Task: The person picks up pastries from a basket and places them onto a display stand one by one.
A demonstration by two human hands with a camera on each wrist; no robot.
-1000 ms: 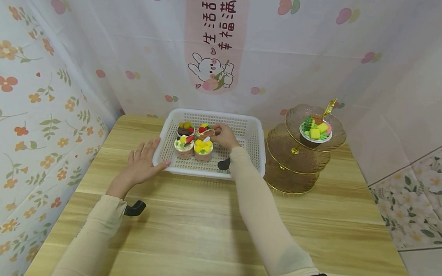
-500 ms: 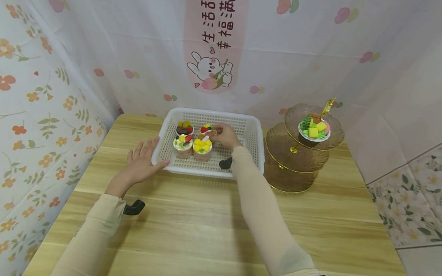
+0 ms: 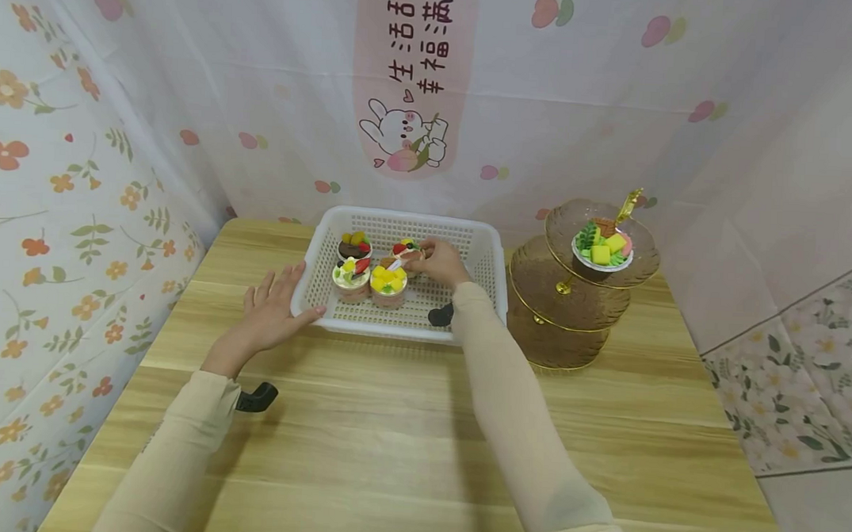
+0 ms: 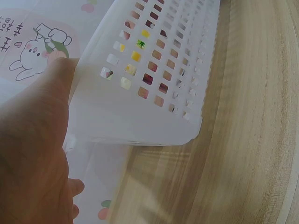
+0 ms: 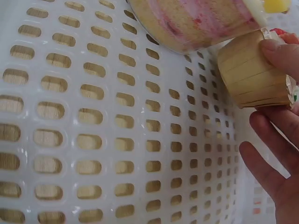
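A white perforated plastic basket (image 3: 497,245) stands on the table. Inside it my right hand (image 3: 443,264) pinches a cupcake (image 5: 250,70) in a tan pleated paper cup, with red bits on top. Close by in the basket are a clear dessert cup topped with yellow cubes (image 3: 388,281), a cup with strawberry and cream (image 3: 352,274), and a dark-topped cup (image 3: 356,248). The yellow-topped cup shows pink and cream layers in the right wrist view. My left hand (image 3: 270,313) rests with straight, spread fingers against the basket's left end, thumb at the front corner.
Right of the basket rises a gold-rimmed, three-tier stand (image 3: 577,311). Its top tier bears a dark-cupped dessert (image 3: 602,247) with yellow cubes and a gold ornament beside it. A patterned curtain (image 3: 277,77) hangs behind the wooden table (image 3: 368,446).
My right hand has moved slightly right with the cupcake, which now stands a little farther from the dark-topped cup. The left hand stays at the basket.
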